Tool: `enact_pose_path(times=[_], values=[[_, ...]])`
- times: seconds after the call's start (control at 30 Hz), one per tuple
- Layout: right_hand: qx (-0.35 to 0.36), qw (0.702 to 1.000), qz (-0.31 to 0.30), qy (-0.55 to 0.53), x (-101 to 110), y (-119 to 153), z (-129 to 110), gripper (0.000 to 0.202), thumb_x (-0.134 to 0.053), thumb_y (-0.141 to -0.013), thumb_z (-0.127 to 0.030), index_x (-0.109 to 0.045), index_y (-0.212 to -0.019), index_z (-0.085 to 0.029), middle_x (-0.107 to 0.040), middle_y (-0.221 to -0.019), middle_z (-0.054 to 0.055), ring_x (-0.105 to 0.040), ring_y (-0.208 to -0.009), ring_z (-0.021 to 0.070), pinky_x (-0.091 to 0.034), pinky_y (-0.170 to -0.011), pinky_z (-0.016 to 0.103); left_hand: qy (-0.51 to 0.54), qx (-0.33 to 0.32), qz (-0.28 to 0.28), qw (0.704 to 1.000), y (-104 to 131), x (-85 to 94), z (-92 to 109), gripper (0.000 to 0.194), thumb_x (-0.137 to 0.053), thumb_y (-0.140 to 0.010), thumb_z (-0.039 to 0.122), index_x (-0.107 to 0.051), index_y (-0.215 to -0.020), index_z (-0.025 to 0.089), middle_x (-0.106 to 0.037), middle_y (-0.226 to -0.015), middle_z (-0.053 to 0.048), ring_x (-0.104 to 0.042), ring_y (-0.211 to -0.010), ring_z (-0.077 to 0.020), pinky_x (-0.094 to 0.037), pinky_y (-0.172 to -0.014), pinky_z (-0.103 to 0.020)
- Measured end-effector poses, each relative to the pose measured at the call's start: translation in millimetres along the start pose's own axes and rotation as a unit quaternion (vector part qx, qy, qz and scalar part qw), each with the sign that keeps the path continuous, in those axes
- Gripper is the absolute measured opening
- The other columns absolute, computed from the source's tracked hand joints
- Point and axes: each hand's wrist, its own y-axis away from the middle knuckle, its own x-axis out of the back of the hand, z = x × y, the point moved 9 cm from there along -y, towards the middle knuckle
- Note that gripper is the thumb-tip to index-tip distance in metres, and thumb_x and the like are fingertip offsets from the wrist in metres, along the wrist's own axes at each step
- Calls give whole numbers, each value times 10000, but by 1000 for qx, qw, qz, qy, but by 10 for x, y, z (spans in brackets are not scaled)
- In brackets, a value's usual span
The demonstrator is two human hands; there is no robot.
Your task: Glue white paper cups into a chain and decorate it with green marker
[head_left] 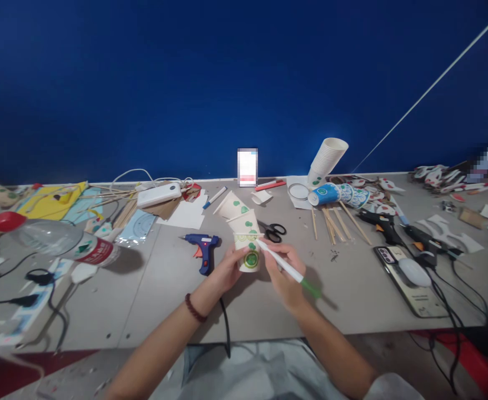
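Note:
My left hand [229, 269] is closed around the side of a white paper cup [251, 260] with green prints and a drawn band of loops near its rim. Between the fingers of my right hand [285, 278] is a white marker with a green end [291, 271], its tip at the cup's upper wall. Just behind the held cup lie more paper cups of the same print [232, 206], tilted toward me. A blue hot glue gun [204, 247] rests left of my left hand. Black scissors [275, 230] lie beyond my right hand, partly hidden.
A plastic bottle with a red cap [60, 239] lies on the left beside a power strip [39, 305]. At the right are a phone [410, 289], black glue guns [418, 241] and cables. A stack of white cups [327, 158], blue-patterned cups [327, 194] and wooden sticks [333, 225] stand behind.

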Motion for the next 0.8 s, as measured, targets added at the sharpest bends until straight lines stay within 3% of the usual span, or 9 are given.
enact_pose_path(times=[0.8], values=[[9,999,6,37,2,-3,-6,88,-659,-839,-209,-639,-923,-227,-759,-1068,92,-719,-1038,248,-599,-885,417,24,-2,-9,1000,-45,-8,3,376,-788,-676,266,-715,-1014,118,-743,-1005,-97,-673,-844,-201,-484,-777,-291]])
